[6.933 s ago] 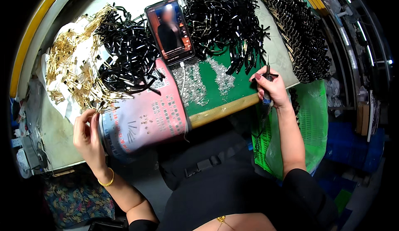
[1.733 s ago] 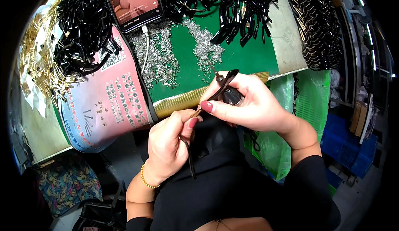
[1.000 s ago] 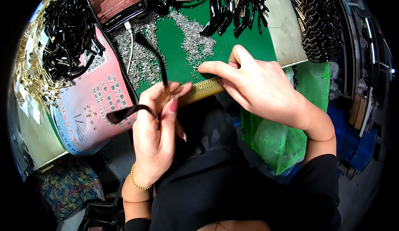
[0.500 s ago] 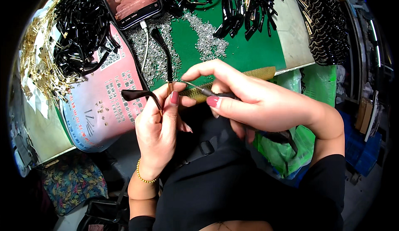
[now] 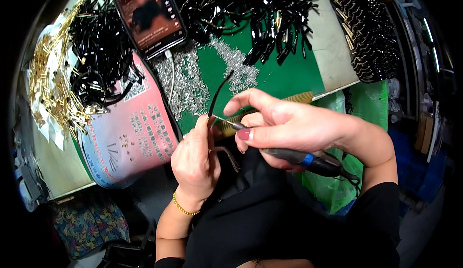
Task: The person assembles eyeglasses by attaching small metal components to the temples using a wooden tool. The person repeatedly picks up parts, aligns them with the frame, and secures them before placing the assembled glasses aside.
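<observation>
My left hand, with a gold bead bracelet at the wrist, is closed on a pair of slim black eyeglass temples. One temple points up past the fingertips, while the other temple curves out below them. In my right hand lies a black electric screwdriver with a blue band. Its thin metal bit meets the work at my left fingertips; the exact contact point is too small to make out. My right index finger is lifted off the tool, and the thumb presses on its front end.
Small silver screws lie heaped on the green mat. Black temples and gold metal parts are piled at the left. A phone stands at the back, cable attached. Green plastic bags hang beyond the table edge.
My left hand has turned over, swinging the lower temple from the left side to the right. The screwdriver's body has come into view beneath my right hand.
</observation>
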The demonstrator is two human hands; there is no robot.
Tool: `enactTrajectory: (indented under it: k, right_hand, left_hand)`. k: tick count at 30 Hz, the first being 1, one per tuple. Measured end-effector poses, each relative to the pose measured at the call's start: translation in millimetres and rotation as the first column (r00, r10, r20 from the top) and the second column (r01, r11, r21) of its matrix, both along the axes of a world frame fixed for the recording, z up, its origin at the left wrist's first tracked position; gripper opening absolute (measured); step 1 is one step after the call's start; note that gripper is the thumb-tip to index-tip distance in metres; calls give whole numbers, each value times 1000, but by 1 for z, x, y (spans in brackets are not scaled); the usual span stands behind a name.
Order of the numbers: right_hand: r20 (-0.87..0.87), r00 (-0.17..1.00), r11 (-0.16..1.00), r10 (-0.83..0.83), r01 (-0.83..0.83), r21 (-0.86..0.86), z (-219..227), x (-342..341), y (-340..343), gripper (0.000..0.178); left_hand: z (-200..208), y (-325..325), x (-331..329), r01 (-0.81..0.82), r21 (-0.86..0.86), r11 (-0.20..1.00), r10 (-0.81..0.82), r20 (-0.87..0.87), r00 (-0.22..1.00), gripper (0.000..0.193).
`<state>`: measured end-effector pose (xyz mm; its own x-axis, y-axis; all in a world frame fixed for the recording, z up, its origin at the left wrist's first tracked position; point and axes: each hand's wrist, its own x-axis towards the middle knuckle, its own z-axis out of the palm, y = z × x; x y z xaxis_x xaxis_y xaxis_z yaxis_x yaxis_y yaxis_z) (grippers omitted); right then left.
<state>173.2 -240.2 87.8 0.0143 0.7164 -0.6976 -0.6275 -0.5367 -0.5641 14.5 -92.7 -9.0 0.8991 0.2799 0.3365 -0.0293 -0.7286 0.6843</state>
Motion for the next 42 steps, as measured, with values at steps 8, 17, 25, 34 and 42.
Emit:
enactTrajectory:
  k: [8, 17, 25, 34, 42]
  right_hand:
    - [980, -45, 949, 193, -247, -198, -6, 9, 7, 41]
    - [794, -570, 978, 210, 135, -162, -32, 108, 49, 31]
    - [411, 910, 971, 57, -146, 189, -9, -28, 91, 25]
    - [943, 38, 876, 332, -383, -293, -19, -43, 25, 33]
    - [877, -349, 855, 330, -284, -434, -34, -29, 8, 51]
  left_hand:
    - [4, 26, -8, -183, -358, 916, 217, 57, 974, 23]
    - [6, 64, -27, -261, -597, 759, 420, 142, 896, 32]
    - [18, 68, -27, -230, -516, 825, 388, 223, 894, 31]
    - [-4, 83, -26, -109, -55, 993, 110, 12, 994, 21]
    - [-4, 81, -5, -23, -582, 813, 129, 142, 981, 23]
